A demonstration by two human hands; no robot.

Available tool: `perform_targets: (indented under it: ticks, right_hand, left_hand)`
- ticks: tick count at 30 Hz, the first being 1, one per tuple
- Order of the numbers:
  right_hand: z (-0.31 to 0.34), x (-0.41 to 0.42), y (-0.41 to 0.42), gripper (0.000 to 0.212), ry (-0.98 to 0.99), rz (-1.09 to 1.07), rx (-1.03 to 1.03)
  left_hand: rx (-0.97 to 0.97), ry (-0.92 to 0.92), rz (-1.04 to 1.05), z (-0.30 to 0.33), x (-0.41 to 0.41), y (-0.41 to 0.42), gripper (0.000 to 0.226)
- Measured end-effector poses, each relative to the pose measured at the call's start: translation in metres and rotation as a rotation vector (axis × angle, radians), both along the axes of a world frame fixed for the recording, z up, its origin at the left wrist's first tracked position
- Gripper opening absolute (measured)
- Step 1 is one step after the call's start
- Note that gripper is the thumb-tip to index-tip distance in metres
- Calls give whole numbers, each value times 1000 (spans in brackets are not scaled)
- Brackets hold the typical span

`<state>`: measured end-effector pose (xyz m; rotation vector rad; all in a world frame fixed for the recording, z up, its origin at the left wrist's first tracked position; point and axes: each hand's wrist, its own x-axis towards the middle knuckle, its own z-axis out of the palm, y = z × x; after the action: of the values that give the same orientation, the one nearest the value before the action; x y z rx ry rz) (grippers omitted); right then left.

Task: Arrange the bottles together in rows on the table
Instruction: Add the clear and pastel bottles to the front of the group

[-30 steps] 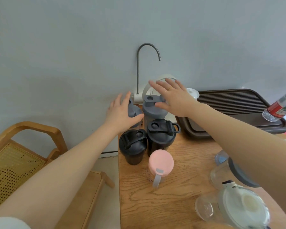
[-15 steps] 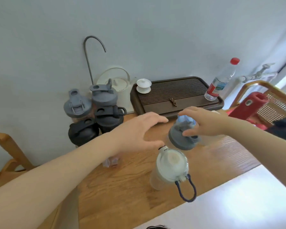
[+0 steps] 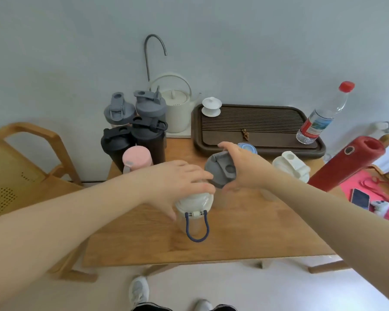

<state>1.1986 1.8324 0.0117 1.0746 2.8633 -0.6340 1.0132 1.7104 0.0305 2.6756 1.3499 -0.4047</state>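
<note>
**Gripping two bottles at once beside a tight cluster**

Watching through the head camera, I see my left hand (image 3: pixel 180 180) draped over the cream lid of the clear bottle with the navy loop handle (image 3: pixel 194 204), fingers curled down around its cap. My right hand (image 3: pixel 243 168) wraps the clear bottle with the grey flip-top lid (image 3: pixel 220 169), thumb and fingers round the cap, the bottle tilted. Both sit mid-way across the oak-coloured wooden table (image 3: pixel 245 239).

The started rows stand at the back left corner: two grey-lidded bottles (image 3: pixel 119 110), two black shaker bottles (image 3: pixel 116 142) and a small pink-lidded bottle (image 3: pixel 136 158), all touching or just beside one another.

My worry is the lids. Lifting by caps alone, a loose one could pop off. The two held bottles touch, so moving them together may knock one. A careless push into the cluster could topple the pink one off the left edge. A white-lidded bottle (image 3: pixel 292 164) and a blue-lidded one (image 3: pixel 247 148) wait near the dark slatted tea tray (image 3: pixel 256 122).
</note>
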Motion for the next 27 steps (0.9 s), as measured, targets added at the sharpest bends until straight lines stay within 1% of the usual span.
perform_targets:
  ticks: [2,4,9,12,14,16,18,23,27]
  right_hand:
    - [-3,-4,2,95,43,18,-39]
    - [-7,-7,0,90,101,19,-106]
    - [-12,-17,1,83,160,5,-114]
    - [2,-19,10,79,310,-112,-117]
    - [20,-21,20,81,447,-175,-106]
    - [37,-26,33,84,529,-204,-113]
    - [46,-36,43,84,545,-204,-114]
    - [34,-77,64,79,498,-204,-94]
    - [23,-106,91,84,464,-192,-110]
  left_hand:
    - [-10,-7,-2,2,7,4,84]
    - [-65,21,42,4,11,8,84]
    - [-68,52,154,4,-2,13,100]
    - [-97,49,183,5,-22,18,103]
    - [-133,33,209,7,-34,22,97]
    - [-134,30,224,10,-43,26,90]
    - [-98,7,222,15,-50,31,86]
    - [46,-159,220,32,-71,47,78]
    - [127,-154,197,28,-75,63,81]
